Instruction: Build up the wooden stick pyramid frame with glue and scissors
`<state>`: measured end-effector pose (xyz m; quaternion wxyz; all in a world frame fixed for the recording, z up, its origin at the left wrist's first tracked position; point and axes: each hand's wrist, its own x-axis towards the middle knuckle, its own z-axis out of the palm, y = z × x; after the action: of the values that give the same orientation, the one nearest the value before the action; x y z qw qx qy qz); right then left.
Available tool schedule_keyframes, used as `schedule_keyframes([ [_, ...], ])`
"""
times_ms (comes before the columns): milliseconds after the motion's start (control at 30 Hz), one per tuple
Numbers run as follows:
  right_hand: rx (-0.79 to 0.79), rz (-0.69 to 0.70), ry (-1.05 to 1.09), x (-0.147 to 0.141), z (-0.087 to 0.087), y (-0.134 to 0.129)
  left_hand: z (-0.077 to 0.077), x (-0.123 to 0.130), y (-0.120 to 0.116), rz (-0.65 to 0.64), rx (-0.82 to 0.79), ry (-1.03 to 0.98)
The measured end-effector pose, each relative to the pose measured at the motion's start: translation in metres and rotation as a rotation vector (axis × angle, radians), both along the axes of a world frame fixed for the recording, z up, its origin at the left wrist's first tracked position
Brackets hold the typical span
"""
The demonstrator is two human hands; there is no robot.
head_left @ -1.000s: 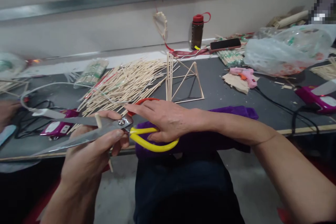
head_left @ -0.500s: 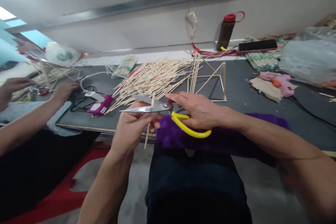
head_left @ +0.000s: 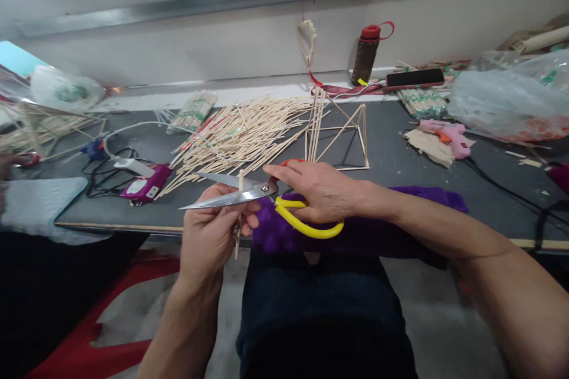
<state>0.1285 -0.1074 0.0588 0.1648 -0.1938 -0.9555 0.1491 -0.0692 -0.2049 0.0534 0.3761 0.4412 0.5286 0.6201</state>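
Observation:
My left hand (head_left: pixel 211 225) is closed on a short wooden stick (head_left: pixel 237 244), which stands nearly upright between thumb and fingers. My right hand (head_left: pixel 322 192) grips the scissors (head_left: pixel 311 230) by their yellow handles. The scissors' blades are parted and point left over my left hand, with the stick's upper part between them. Behind my hands lies a large pile of thin sticks (head_left: pixel 249 133). A frame of joined sticks (head_left: pixel 365 136) stands to the right of the pile. Purple cloth (head_left: pixel 278 225) hangs over the table edge below my right hand.
A purple power adapter (head_left: pixel 146 183) with cables sits at left. Further right are a pink glue gun (head_left: pixel 448 137), a phone (head_left: pixel 415 78) and plastic bags (head_left: pixel 511 98). A dark bottle (head_left: pixel 367 58) stands by the wall. Part of another person shows at the left edge.
The view has shifted to the right, so most things appear further left. The neighbouring person's hands have mostly left the view. My hands keep hold of the stick and the scissors.

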Motion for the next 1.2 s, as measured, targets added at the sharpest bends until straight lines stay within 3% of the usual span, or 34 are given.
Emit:
schedule_keyframes([
  [233,0.002,0.023,-0.040,0.000,0.000,-0.004,-0.009,-0.001,-0.006,0.003,0.000,-0.069],
  [500,0.060,0.091,-0.001,0.001,-0.007,-0.008,-0.027,0.003,-0.016,0.026,0.124,-0.039],
  [900,0.064,0.082,0.025,0.002,-0.007,-0.011,-0.025,0.009,-0.018,0.066,0.051,0.036],
  [1200,0.110,0.066,-0.103,-0.002,-0.001,-0.008,-0.027,0.009,-0.015,0.158,0.100,0.074],
])
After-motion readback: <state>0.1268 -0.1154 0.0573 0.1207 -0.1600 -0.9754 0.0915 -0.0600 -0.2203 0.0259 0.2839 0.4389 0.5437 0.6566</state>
